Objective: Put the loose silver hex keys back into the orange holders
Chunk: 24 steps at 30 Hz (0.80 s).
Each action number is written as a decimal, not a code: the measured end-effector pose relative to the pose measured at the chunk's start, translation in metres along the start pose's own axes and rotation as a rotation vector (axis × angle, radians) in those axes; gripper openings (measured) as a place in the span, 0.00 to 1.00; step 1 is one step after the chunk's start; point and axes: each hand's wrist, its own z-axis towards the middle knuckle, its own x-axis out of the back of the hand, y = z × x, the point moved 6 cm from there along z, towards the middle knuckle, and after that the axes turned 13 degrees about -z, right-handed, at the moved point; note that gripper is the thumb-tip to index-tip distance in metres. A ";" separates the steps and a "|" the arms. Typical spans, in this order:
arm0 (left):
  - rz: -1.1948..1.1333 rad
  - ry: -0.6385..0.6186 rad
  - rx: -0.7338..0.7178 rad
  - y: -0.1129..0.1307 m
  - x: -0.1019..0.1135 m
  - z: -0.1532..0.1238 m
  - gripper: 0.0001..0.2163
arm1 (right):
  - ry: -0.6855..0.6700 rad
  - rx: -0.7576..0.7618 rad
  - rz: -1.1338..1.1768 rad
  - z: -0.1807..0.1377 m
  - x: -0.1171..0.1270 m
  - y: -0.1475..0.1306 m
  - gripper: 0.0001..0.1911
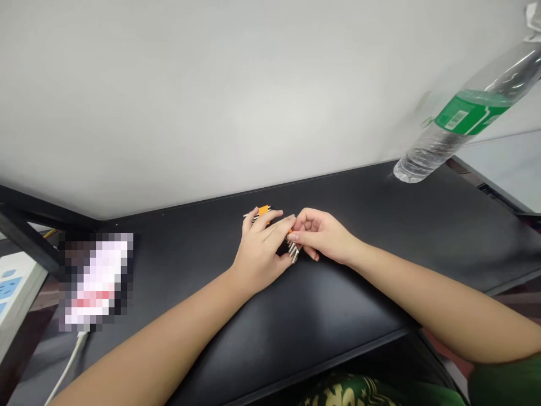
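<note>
My left hand (258,248) and my right hand (321,235) meet at the middle of a black table (359,293). Between them is a small set of metal rods (293,250) in an orange holder (264,210), like a folding hex key set. My left hand's fingers wrap over the orange holder, whose end sticks out past the fingertips. My right hand pinches the silver rods at their lower ends. Most of the holder is hidden by my fingers.
A clear plastic water bottle (460,124) with a green label stands at the table's far right. A blurred-out device (95,279) with a white cable (67,366) lies at the left. A white power strip (14,287) sits at the far left edge. A white wall is behind.
</note>
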 end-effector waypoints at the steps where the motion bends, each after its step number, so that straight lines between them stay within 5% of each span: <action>1: -0.004 -0.003 0.007 -0.001 0.000 0.000 0.20 | 0.005 0.003 -0.029 0.000 0.000 0.000 0.19; 14: -0.148 0.013 0.089 -0.010 -0.005 -0.003 0.21 | 0.010 0.087 -0.068 -0.002 0.006 -0.005 0.15; 24: -0.091 0.050 -0.044 0.001 0.003 -0.001 0.21 | 0.061 0.124 -0.132 -0.004 0.004 -0.008 0.14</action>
